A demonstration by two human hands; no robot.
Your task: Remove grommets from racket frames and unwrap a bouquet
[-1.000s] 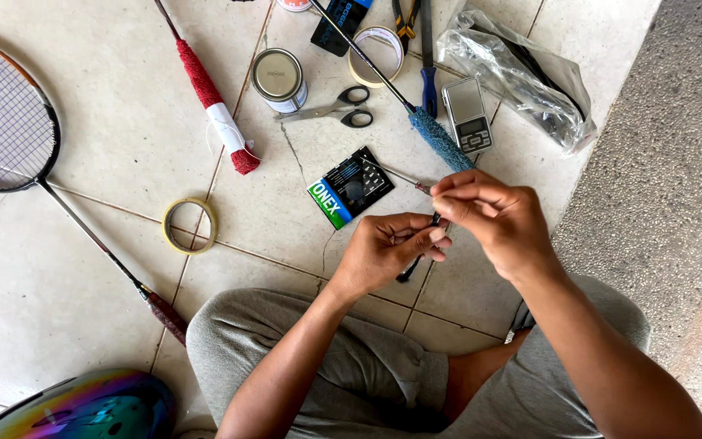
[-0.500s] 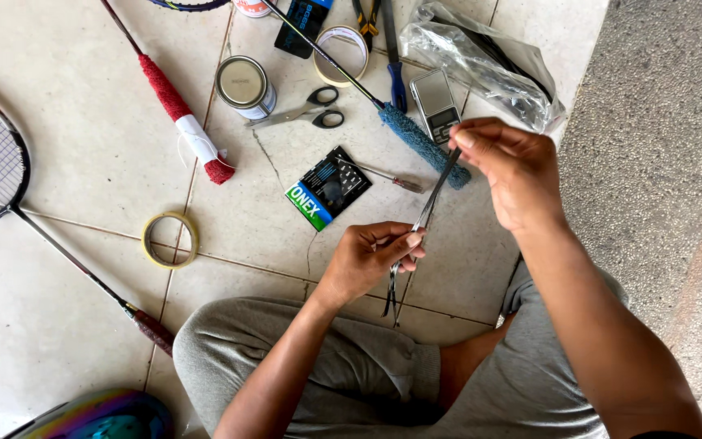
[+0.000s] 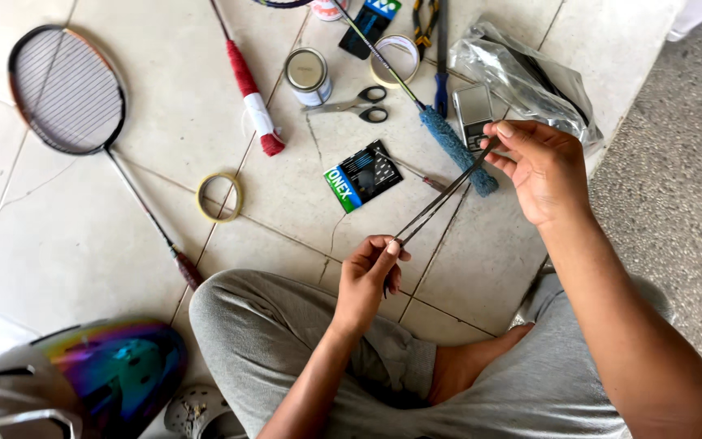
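I sit cross-legged on a tiled floor. A thin dark strip (image 3: 443,197) is stretched taut between my hands. My left hand (image 3: 371,275) pinches its lower end just above my knee. My right hand (image 3: 539,168) pinches the upper end, raised up and to the right. Under the strip lie a small dark packet (image 3: 361,174) with a blue and green edge and a blue-gripped racket handle (image 3: 458,149).
A strung racket (image 3: 65,91) lies at the left, a red-and-white-gripped handle (image 3: 253,91) beside it. A tape ring (image 3: 219,197), a small tin (image 3: 308,76), scissors (image 3: 357,104), a white tape roll (image 3: 397,57), pliers (image 3: 426,20), a pocket scale (image 3: 475,111) and a clear plastic bag (image 3: 523,77) lie around. An iridescent helmet (image 3: 103,367) sits bottom left.
My hands, close together a second ago, have pulled apart. The right hand rose up and right, and the strip is drawn out longer and tight between them.
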